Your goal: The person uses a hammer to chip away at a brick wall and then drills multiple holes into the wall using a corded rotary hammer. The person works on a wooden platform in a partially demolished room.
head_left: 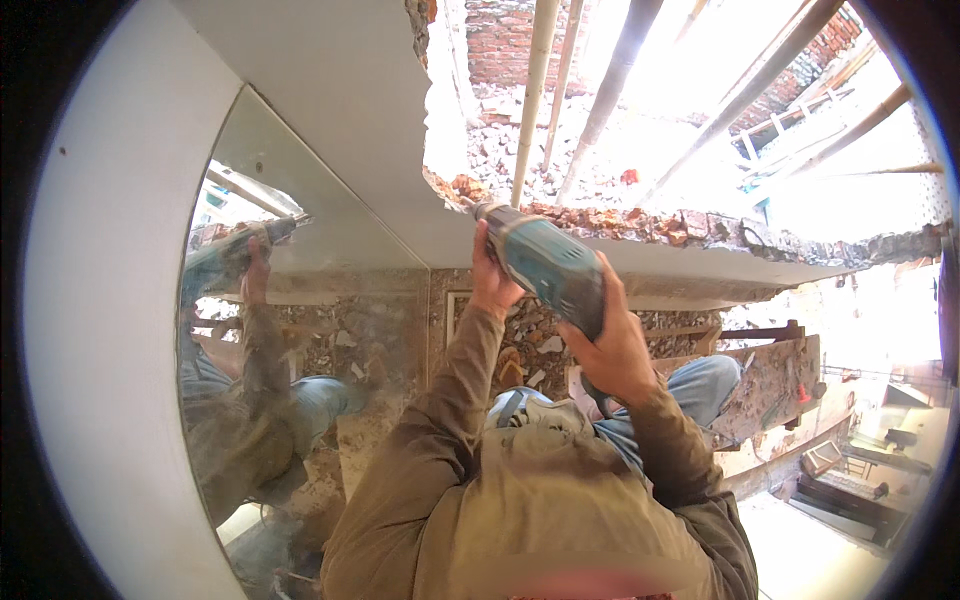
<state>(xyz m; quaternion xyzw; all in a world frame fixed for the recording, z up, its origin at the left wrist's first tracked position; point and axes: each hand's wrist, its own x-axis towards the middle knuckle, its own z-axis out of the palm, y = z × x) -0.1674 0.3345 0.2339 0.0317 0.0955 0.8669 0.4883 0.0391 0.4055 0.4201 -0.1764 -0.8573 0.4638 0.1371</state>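
Note:
A teal and dark grey power hammer drill (pixel 550 262) is held up in both my hands, pointing away and to the left. My left hand (pixel 492 278) grips it from below near its front collar. Around its rear handle, my right hand (pixel 622 345) is closed. The front end of the tool meets the broken brick edge (pixel 462 188) at the corner of the wall opening; whether the bit touches or enters the brick is too small to tell. A dark cord loops down below my right hand.
Rough brickwork (pixel 690 228) runs along the opening's lower edge. Bamboo poles (pixel 535 100) slant across it, with rubble beyond. On the left, a dusty mirror (pixel 330 290) on the white wall (pixel 110 300) reflects me. A dirty plank (pixel 770 385) lies at right; rubble covers the floor below.

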